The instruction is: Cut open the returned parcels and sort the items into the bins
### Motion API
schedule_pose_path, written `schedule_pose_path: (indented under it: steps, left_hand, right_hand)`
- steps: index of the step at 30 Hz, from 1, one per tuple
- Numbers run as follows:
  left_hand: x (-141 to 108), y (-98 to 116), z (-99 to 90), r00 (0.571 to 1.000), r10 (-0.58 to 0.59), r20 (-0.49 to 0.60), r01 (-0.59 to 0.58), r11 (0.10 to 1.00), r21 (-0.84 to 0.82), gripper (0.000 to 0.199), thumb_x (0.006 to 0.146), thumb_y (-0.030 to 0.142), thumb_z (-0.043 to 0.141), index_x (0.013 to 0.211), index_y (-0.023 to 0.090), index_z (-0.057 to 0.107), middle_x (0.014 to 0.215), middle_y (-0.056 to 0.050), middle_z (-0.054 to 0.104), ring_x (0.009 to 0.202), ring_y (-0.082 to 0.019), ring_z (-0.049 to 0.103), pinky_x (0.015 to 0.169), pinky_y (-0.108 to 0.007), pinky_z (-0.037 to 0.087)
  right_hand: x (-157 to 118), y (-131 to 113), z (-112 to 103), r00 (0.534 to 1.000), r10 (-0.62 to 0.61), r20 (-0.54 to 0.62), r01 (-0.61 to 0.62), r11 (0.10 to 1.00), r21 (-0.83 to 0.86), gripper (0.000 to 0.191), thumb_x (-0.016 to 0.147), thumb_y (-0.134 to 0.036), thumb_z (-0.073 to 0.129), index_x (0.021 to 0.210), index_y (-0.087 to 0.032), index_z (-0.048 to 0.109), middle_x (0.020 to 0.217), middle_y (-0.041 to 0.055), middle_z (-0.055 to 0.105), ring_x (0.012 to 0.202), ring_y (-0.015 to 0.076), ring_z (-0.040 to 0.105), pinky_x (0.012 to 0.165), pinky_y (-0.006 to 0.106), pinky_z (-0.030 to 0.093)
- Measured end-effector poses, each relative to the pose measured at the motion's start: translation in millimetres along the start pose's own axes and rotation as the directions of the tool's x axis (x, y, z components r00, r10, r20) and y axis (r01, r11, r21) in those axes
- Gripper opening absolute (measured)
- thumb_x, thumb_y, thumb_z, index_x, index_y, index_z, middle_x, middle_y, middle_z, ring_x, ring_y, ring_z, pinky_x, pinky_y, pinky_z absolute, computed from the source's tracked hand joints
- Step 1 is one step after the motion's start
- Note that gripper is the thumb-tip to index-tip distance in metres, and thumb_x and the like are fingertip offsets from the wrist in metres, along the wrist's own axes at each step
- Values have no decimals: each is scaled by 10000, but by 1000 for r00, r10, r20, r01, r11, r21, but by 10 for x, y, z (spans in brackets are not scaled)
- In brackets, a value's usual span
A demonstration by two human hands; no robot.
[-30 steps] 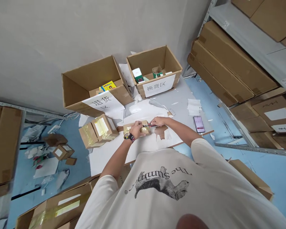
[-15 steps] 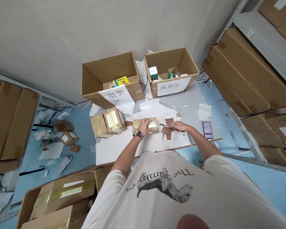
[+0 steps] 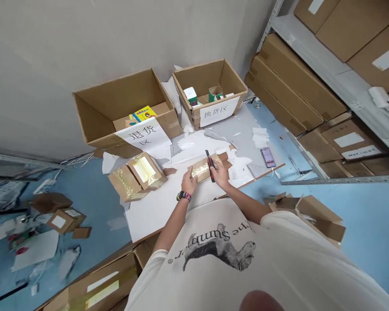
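Observation:
A small cardboard box (image 3: 200, 169) wrapped in shiny tape lies between my hands over the white-covered table. My left hand (image 3: 189, 183), with a colourful band at the wrist, grips the box's left end. In my right hand (image 3: 219, 173) is a black and red utility knife (image 3: 210, 165), held upright across the box's right part, its tip pointing away from me. The fingers of that hand also rest at the box's right end. Whether the blade is out, I cannot tell. Torn brown cardboard (image 3: 226, 160) shows just right of the box.
Two taped cardboard boxes (image 3: 139, 175) stand at left on the table. Behind are two labelled open cartons, the left carton (image 3: 116, 99) holding a yellow package, the right carton (image 3: 210, 73) small items. A phone (image 3: 267, 157) lies at right; an open carton (image 3: 320, 216) is on the floor.
The view has turned right. My right hand has come leftward to the box, and the knife has swung from lying sideways to upright. My left hand has shifted from the box's top to its left end.

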State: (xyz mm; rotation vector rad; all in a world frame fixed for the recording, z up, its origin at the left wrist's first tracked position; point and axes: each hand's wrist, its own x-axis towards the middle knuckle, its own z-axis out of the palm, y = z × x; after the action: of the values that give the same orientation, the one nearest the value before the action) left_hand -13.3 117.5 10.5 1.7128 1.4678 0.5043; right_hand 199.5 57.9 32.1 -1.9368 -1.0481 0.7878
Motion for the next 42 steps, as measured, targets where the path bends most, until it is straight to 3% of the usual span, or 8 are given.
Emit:
schedule_pose_path:
  steps: [5,9,16,20,24,28,37,42]
  left_hand:
    - [-80,211,91,992,34,-122,-56,981,-188,510,1087,446,645,1516,178,708,1511,-229,678,1462,-380,630,1265,-551,499]
    - [-178,189,78,999,-5,35,22,867,-499,536,1118,577,599,1495,204,676,1313,-145,780,1213,-292,752,1066,-427,619]
    - [-407,-42,-50,955,-175,238,289,721,-629,689,1100,714,564,1577,222,491,1008,-62,801,582,-167,682,563,-304,558]
    - [-573,-251,-154,979,-137,152,201,775,-599,699,1052,751,614,1486,202,625,1076,-106,832,614,-174,715,544,-288,533]
    - [-702,-488,-295,978,-195,78,204,802,-561,824,980,786,684,1511,156,695,1104,-144,844,675,-196,734,575,-302,546]
    - [-742,-631,-396,974,-210,80,221,835,-504,897,944,800,709,1528,120,723,1077,-151,847,700,-195,712,599,-305,547]
    - [-508,-658,-345,973,-152,175,200,932,-304,768,951,722,694,1443,141,793,878,-68,810,631,-184,645,657,-324,572]
    - [-363,-584,-566,997,15,79,-16,1000,7,505,1029,620,661,1337,278,868,1179,-118,868,1078,-317,802,980,-401,630]
  right_hand:
    - [-282,-344,344,990,-84,-111,83,996,-6,564,1104,-343,477,1613,-210,680,1378,132,833,1317,307,766,1193,444,578]
    - [-545,-457,504,960,-232,156,226,973,54,553,1123,-260,425,1588,-267,724,1355,81,845,1306,271,766,1167,410,591]
    - [-660,-256,61,898,-320,300,401,877,-265,510,1071,-138,528,1517,-228,760,1484,119,782,1388,310,668,1253,502,500]
    - [-330,-269,-169,893,-258,369,430,730,-532,544,1093,-266,638,1629,-174,649,1657,190,633,1537,388,509,1318,554,413]
    - [53,-401,-136,800,-145,582,557,541,-631,677,1020,-334,814,1650,-210,601,1726,213,543,1617,455,417,1361,703,295]
    - [240,-463,-10,733,-74,676,634,433,-640,654,950,-234,863,1568,-172,656,1652,252,580,1565,462,490,1318,643,387]
    - [487,-203,112,676,-163,718,671,540,-509,466,828,-221,986,1276,-209,858,1544,210,644,1443,451,588,1261,563,491]
    - [663,-81,106,646,-214,733,641,674,-368,282,867,-224,935,1147,-231,898,1491,188,681,1412,447,611,1240,549,518]
